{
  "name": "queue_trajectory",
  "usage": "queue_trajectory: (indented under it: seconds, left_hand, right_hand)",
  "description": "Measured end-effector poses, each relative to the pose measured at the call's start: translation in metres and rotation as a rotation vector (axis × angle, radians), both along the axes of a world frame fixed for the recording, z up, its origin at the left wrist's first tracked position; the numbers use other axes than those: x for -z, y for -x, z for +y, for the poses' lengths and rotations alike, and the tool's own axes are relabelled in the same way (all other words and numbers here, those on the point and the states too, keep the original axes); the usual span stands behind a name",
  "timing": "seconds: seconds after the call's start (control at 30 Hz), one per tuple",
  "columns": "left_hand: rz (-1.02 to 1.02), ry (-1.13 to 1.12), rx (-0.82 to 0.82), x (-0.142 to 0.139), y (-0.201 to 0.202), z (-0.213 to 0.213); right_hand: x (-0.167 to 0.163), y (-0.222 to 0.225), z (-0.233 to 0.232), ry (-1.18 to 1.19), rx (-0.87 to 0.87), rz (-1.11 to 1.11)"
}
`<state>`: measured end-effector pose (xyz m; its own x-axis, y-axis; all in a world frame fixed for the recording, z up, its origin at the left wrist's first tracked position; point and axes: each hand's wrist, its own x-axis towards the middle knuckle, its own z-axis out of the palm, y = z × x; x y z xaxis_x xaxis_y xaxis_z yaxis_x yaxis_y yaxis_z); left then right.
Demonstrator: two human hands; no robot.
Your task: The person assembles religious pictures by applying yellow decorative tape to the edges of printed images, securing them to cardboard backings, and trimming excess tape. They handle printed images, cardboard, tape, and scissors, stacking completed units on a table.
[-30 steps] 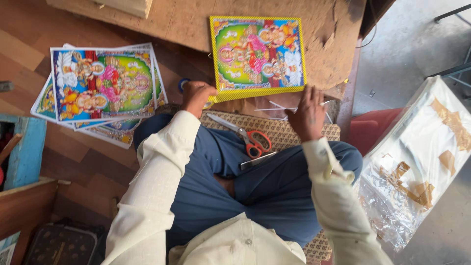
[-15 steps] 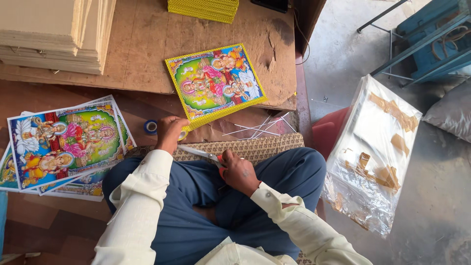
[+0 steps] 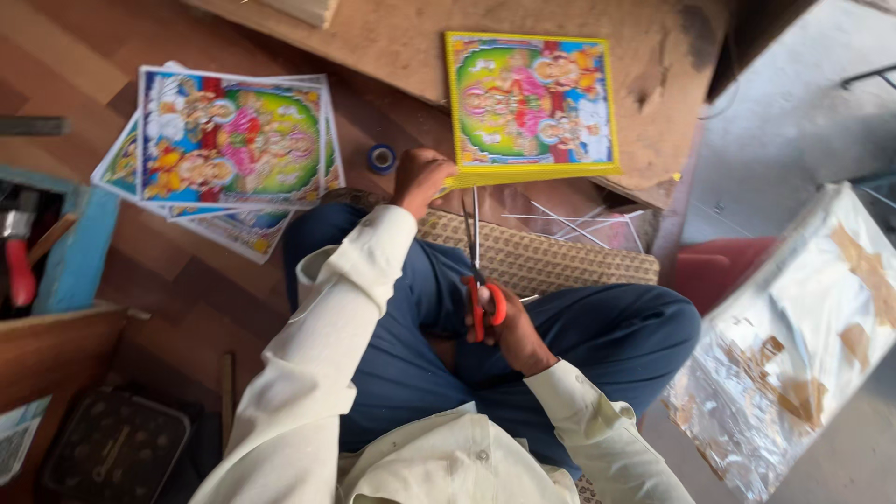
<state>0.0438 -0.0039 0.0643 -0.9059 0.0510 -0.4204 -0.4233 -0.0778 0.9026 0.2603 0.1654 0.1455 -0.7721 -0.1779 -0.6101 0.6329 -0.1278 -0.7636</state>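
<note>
single head-worn view, looking steeply down, close over lap; floor beyond

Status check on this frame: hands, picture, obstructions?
Left hand grips yellow-framed picture at its lower edge. Right hand holds red-handled scissors, blades toward picture. Nothing between.

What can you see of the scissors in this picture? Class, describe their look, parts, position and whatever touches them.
The scissors have red-orange loop handles and long, thin, grey metal blades. The right hand grips the handles above the person's lap, over blue trousers. The blades point away from the body, nearly straight up the frame, with their tips at the lower edge of a yellow-bordered picture. They look almost closed. The left hand holds that edge beside the tips.
</note>
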Motion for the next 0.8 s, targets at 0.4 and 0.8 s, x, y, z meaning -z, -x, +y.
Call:
queue_trajectory:
  seconds: [0.4, 0.8]
  left_hand:
    - [0.079, 0.072, -0.03, 0.006, 0.005, 0.009]
    - [0.095, 0.006, -0.036, 0.004, 0.005, 0.005]
  right_hand:
    - [0.008, 0.044, -0.016, -0.038, 0.017, 0.084]
    - [0.022, 0.054, -0.019, -0.036, 0.122, 0.157]
